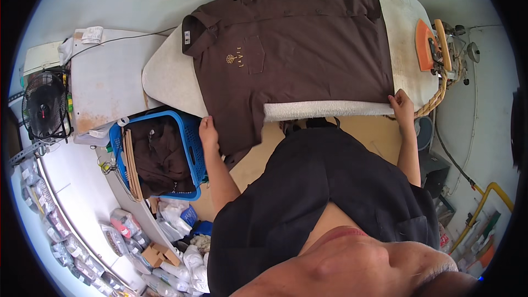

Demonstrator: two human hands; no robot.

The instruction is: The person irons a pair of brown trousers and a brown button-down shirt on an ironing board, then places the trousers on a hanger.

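A dark brown button-up shirt point(297, 57) lies spread over a padded, off-white ironing board point(165, 76). Its collar point(202, 35) points left and its hem points right. Gold embroidery with writing point(235, 57) sits by the chest pocket point(255, 55). With its fingertips, my left hand point(209, 134) grips the shirt at the sleeve's edge, and the sleeve hangs past the board's near side. My right hand point(401, 106) pinches the hem's near corner between thumb and fingers. Beyond it, an orange iron point(427, 45) rests at the board's right end.
Left of the board, a blue plastic basket point(193, 152) holds dark brown clothes point(161, 159) and wooden hangers point(131, 165). A white table point(109, 78) and a black fan point(43, 105) stand farther left. Bagged items point(76, 247) line the lower left. A yellow pipe point(480, 202) is at right.
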